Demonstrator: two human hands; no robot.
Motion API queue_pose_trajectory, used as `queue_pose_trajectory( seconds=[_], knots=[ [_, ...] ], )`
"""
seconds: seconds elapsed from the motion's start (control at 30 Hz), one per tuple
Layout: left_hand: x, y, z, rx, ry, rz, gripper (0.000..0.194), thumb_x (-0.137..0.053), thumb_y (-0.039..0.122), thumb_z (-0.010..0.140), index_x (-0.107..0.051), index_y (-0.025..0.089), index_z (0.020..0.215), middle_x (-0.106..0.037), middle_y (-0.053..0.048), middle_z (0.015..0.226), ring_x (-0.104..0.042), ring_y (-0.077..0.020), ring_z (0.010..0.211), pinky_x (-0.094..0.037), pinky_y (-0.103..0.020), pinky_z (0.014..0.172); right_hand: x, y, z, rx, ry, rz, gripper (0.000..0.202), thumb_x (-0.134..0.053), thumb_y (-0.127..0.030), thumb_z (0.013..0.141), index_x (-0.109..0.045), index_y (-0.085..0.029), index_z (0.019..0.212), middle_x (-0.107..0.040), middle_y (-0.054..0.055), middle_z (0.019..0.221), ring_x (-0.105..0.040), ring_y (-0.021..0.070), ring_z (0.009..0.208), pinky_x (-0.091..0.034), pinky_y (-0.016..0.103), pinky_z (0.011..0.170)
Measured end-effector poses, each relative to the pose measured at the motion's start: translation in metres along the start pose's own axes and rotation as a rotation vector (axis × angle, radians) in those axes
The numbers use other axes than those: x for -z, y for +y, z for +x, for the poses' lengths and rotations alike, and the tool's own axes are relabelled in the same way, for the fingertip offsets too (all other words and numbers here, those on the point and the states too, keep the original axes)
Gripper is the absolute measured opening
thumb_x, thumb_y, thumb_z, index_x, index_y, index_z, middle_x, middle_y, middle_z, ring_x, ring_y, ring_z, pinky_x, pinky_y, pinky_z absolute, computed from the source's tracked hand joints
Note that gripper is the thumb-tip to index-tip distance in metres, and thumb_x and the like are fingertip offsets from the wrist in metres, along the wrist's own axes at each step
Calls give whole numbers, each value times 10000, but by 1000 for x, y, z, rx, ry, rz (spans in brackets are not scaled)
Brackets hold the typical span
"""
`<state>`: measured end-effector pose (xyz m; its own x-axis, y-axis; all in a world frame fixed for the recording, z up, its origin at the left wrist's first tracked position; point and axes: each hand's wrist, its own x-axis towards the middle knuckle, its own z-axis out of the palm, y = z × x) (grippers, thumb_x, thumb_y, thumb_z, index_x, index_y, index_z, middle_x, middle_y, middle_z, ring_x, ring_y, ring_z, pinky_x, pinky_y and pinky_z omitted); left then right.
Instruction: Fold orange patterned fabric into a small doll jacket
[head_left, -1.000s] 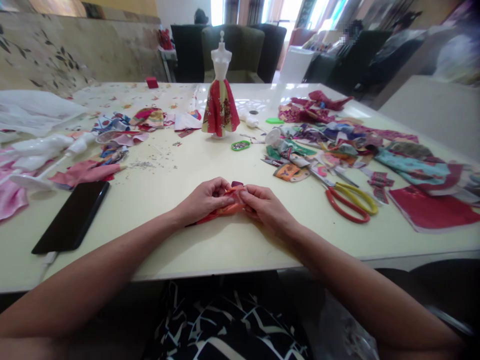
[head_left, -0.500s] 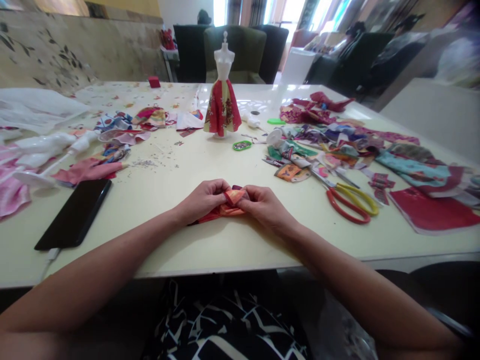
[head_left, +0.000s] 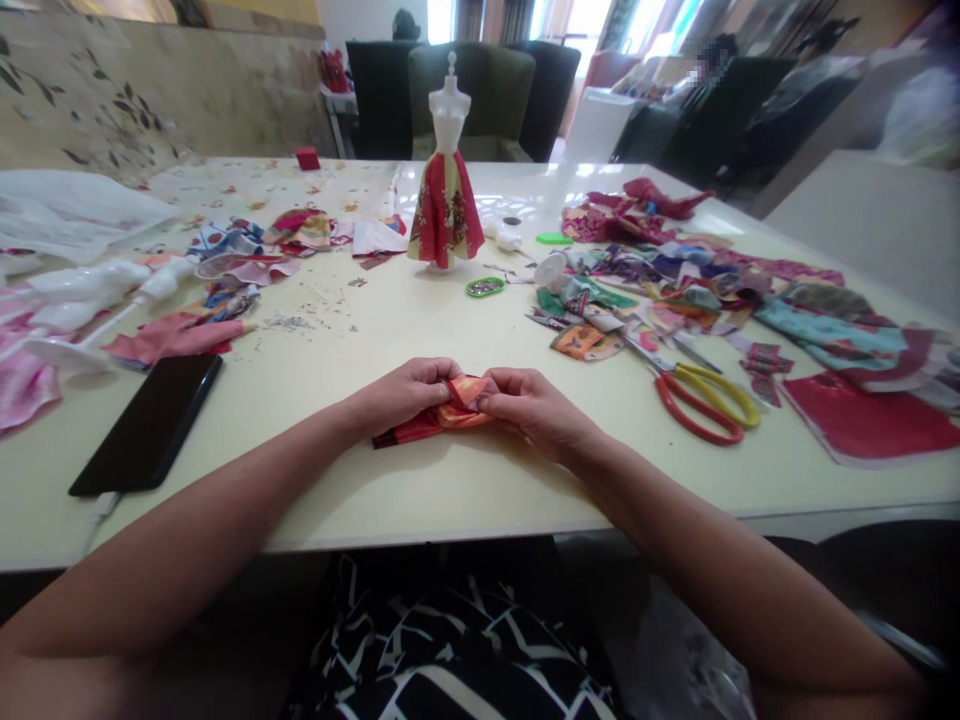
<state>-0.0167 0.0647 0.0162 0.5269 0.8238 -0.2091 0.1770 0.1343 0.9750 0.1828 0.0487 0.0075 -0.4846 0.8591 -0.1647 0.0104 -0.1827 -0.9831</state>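
Observation:
A small piece of red and orange fabric [head_left: 469, 410] is pinched between my two hands, just above the table's near side. My left hand [head_left: 411, 390] grips its left edge, with a dark-ended flap of the cloth hanging out below. On the other edge, my right hand [head_left: 525, 408] holds the fabric between thumb and fingers. The cloth is folded between the thumbs; whether a pin or needle is in it, I cannot tell. Beyond my hands stands a white mini dress form [head_left: 448, 118] wearing a red and cream skirt [head_left: 445, 215].
Scissors [head_left: 705, 400] with red and yellow handles lie right, beside heaped fabric scraps [head_left: 660, 275] and a red cloth [head_left: 862, 420]. A green pin dish [head_left: 484, 287] sits mid-table. On the left are a phone [head_left: 148, 425] on a cable and white mannequin parts [head_left: 90, 282].
The fabric has been turned and opened a little between my fingers, so more of its orange face and the dark-ended flap shows. Both hands stay in nearly the same place.

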Motion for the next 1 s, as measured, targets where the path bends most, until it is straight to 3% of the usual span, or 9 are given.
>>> queue_pose_trajectory(
  seconds=[0.17,0.27,0.4,0.6,0.77,1.0],
  knots=[
    [-1,1,-1,37,13,-78,101,-631,225,785,-598,146,839,-622,5,750,-536,-75,634,-416,-188,593,-2,-5,-2,33,38,-54,208,-666,-325,759,-531,-178,701,-420,-63,562,-323,68,496,-197,227,478],
    [-1,0,-1,40,14,-81,109,-640,227,777,-595,146,835,-617,10,736,-534,-76,627,-417,-191,598,-3,-4,-1,42,64,-69,234,-709,-362,742,-577,-169,753,-506,-40,623,-387,76,532,-246,221,491],
    [1,1,0,44,-44,-53,93,-617,216,795,-587,144,846,-603,8,749,-518,-76,632,-394,-187,576,-2,0,-1,44,13,-12,183,-701,-297,709,-585,-162,748,-590,1,730,-496,109,653,-346,227,588],
    [6,2,1,27,-108,12,79,-597,222,814,-578,156,853,-564,14,741,-474,-76,621,-361,-183,547,-2,-3,-3,23,25,-29,209,-669,-275,697,-486,-179,664,-490,-43,614,-391,72,544,-247,221,505],
    [3,2,0,6,-72,60,93,-600,250,818,-565,165,831,-543,23,722,-457,-77,613,-343,-187,532,-4,-3,-2,19,84,-110,159,-599,-239,691,-450,-205,653,-396,-68,517,-306,70,461,-164,240,448],
    [0,-3,1,-57,5,124,167,-589,325,839,-563,160,834,-567,13,737,-487,-86,631,-380,-205,582,-5,1,-1,112,198,-176,104,-571,-226,698,-483,-194,653,-434,-52,545,-342,82,508,-229,233,485]
  ],
)
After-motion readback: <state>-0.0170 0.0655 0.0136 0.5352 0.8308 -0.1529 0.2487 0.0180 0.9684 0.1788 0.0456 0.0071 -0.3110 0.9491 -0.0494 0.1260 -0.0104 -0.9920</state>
